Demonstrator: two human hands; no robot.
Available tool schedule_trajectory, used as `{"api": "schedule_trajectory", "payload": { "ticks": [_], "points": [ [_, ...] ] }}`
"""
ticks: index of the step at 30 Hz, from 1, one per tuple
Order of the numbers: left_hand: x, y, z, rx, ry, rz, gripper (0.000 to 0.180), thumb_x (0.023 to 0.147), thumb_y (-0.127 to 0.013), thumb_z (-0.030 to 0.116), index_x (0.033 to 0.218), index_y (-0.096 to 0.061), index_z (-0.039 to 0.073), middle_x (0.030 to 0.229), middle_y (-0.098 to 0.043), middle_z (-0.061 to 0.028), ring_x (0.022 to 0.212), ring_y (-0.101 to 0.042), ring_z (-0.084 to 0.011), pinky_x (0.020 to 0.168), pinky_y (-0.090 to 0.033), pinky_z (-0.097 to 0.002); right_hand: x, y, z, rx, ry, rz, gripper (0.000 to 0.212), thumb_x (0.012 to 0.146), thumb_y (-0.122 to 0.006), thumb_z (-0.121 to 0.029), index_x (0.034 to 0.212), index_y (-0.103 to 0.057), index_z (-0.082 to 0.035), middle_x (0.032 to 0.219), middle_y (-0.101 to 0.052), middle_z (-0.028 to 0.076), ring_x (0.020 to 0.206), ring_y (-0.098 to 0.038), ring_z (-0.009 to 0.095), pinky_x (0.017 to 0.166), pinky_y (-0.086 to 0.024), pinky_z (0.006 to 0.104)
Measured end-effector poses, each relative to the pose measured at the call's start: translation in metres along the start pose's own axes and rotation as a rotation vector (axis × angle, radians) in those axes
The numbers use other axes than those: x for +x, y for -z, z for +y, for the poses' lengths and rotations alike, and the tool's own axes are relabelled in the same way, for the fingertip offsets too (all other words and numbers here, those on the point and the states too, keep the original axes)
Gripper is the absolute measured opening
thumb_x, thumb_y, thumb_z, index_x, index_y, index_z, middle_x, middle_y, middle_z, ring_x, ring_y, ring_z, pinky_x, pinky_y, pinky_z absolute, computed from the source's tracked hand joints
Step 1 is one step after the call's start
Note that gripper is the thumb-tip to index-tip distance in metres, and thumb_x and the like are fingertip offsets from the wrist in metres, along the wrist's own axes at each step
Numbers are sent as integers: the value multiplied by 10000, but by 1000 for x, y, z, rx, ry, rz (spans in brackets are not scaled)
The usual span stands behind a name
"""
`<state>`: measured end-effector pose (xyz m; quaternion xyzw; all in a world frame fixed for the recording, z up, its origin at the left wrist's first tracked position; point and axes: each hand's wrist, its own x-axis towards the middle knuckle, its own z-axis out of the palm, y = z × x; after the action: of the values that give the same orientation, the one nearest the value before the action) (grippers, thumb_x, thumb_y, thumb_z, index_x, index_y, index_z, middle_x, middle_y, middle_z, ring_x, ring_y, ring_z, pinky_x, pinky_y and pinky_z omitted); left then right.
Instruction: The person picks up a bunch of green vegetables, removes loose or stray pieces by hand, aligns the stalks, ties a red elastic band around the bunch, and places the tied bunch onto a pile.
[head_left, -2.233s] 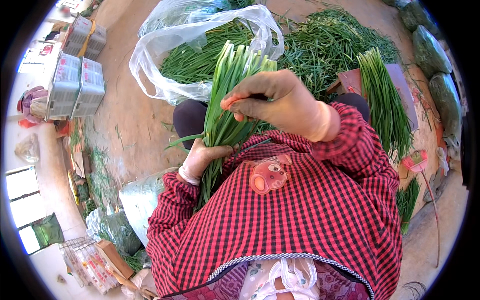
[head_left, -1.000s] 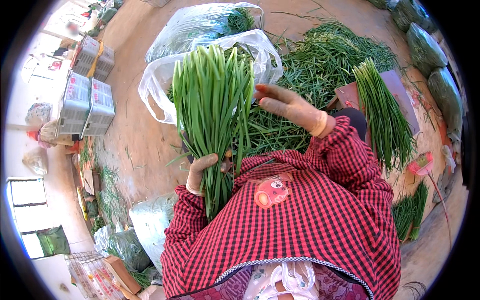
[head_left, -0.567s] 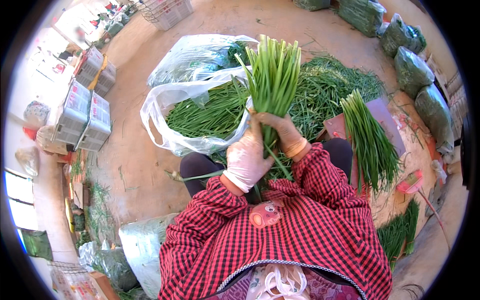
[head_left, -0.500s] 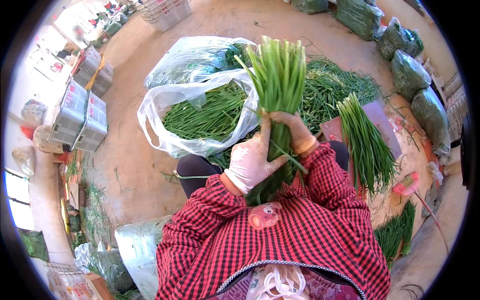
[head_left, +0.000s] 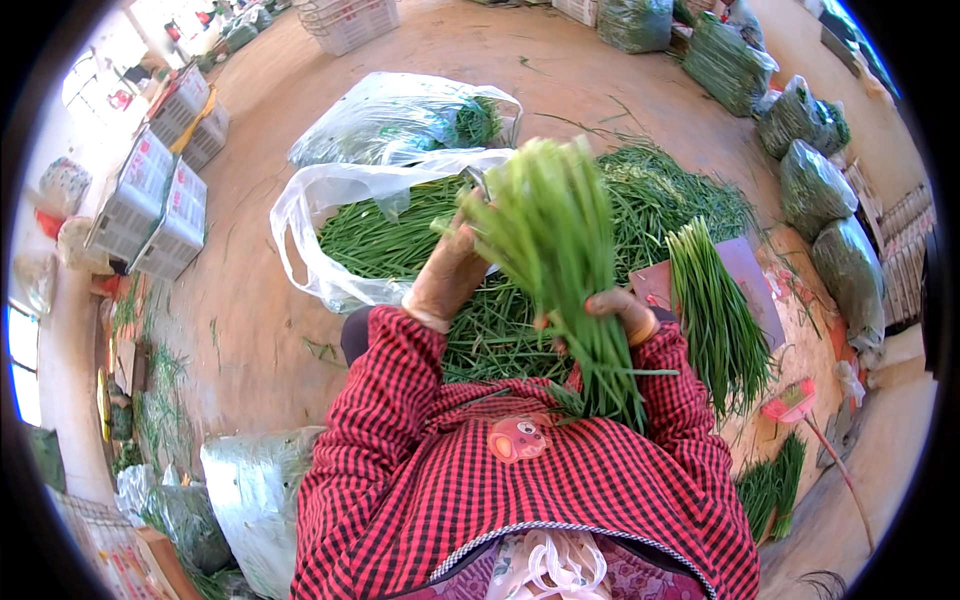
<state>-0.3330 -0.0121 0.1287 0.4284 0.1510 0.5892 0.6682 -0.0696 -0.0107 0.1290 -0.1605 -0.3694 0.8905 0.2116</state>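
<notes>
My right hand [head_left: 622, 310] grips a bunch of garlic chives [head_left: 560, 240] around its middle, above my lap. The bunch tilts with its pale stem ends up and away from me; motion blurs its top. Gloved and stretched out, my left hand [head_left: 447, 272] is beside the upper left of the bunch, fingers extended and partly blurred. Loose chives [head_left: 505, 325] lie in a heap below and behind the bunch. Another sorted bunch [head_left: 712, 310] rests on a reddish-brown board [head_left: 752, 290] to my right.
An open clear plastic bag [head_left: 290, 235] of chives stands ahead to the left, with another filled bag [head_left: 375, 115] behind it. White crates [head_left: 150, 210] stand at the left. Filled bags [head_left: 815, 185] line the right wall. A pink-headed tool [head_left: 795, 400] lies at the right.
My left hand has let go of the bunch and moved left, outside it. The bunch has tilted and dropped toward me, now held by my right hand alone.
</notes>
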Motion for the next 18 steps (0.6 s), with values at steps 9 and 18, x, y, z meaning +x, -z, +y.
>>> {"api": "schedule_trajectory", "payload": {
  "ticks": [9, 18],
  "points": [
    [-7, -18, 7, -34, 60, 273, 611, 878, -744, 248, 1390, -491, 33, 1275, -625, -109, 1141, -636, -251, 989, -533, -397, 14, -10, -2, -301, 152, 130, 799, 894, -742, -348, 1515, -349, -33, 1375, -542, 102, 1191, -556, 204, 1015, -463, 364],
    [-2, -32, 28, -109, 125, 25, 943, 745, -748, 313, 1531, -317, 19, 1265, -641, -182, 1178, -626, -304, 1048, -489, -421, 36, -49, -6, -664, 2, 148, 519, 996, -612, -436, 1268, -612, 6, 1084, -691, 69, 984, -632, 142, 869, -513, 298]
  ]
}}
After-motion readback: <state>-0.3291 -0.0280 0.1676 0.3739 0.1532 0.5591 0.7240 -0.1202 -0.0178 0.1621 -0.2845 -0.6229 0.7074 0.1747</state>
